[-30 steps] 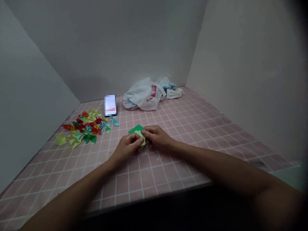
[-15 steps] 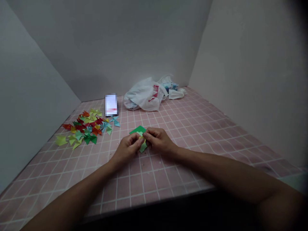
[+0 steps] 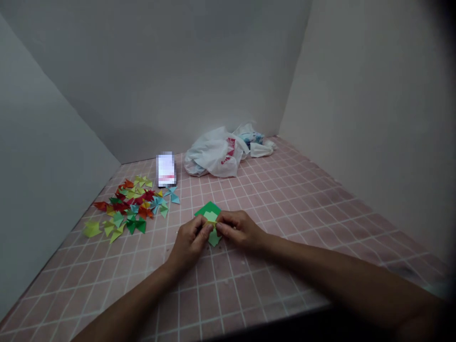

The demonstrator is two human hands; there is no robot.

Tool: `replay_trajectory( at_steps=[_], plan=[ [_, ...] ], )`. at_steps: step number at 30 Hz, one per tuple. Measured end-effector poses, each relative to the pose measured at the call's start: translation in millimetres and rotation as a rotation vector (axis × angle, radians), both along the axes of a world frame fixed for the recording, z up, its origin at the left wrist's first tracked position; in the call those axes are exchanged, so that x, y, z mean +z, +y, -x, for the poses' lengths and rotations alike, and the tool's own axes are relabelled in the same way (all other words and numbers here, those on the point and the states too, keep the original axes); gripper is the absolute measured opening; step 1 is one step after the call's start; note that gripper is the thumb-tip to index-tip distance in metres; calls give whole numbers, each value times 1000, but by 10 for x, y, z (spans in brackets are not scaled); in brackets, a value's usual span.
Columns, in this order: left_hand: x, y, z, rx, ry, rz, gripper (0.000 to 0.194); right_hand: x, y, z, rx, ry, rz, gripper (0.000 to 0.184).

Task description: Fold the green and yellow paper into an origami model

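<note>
A small yellow piece of paper (image 3: 211, 223) is pinched between my two hands, its folds too small to make out. My left hand (image 3: 193, 237) grips its left side with closed fingers, and my right hand (image 3: 239, 229) closes on its right side. Below and behind the fingers lie a dark green paper sheet (image 3: 209, 207) and a light green paper (image 3: 214, 239), both partly covered by my hands. Folded paper pieces (image 3: 133, 204) in red, orange, yellow, green and blue are spread in a loose heap to the left.
A phone (image 3: 166, 169) with a lit, blurred screen stands behind the heap. White plastic bags (image 3: 213, 153) lie by the back wall. Pink tiled-pattern cloth (image 3: 292, 199) covers the table, with walls (image 3: 374, 118) on the left, back and right.
The view has tilted up, so everything sits lower in the picture. My hands have drawn slightly apart, and more of the yellow paper and the green sheets shows between them.
</note>
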State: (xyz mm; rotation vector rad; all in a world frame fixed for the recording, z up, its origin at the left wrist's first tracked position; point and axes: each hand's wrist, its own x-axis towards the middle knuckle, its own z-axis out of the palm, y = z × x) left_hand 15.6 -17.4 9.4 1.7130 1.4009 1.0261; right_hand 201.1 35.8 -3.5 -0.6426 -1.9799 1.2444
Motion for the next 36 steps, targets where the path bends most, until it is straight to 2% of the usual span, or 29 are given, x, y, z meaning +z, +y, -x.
replay_trajectory(
  at_steps=[2, 9, 15, 19, 26, 31, 34, 36],
  plan=[
    [6, -4, 15, -21, 56, -62, 30, -20, 8, 4, 24, -10, -61, 19],
    [-64, 18, 47, -65, 211, -187, 27, -123, 2, 14, 12, -61, -193, 25],
    [-157, 13, 72, -115, 317, -457, 22, -168, -58, 6, -21, -71, -324, 22],
    [-191, 13, 80, -114, 312, -532, 21, -219, -57, 11, -54, -40, -400, 25],
    [-197, 17, 83, -151, 250, -458, 17, -277, -36, 16, -12, -70, -440, 24],
    [-207, 55, 118, -101, 263, -414, 12, -303, 8, 25, -34, -85, -455, 28],
    [-178, 62, 129, -191, 320, -428, 16, -305, 0, 34, -41, -92, -463, 26],
    [-130, 49, 123, -205, 366, -439, 20, -276, -19, 30, -61, -123, -464, 26]
  ],
)
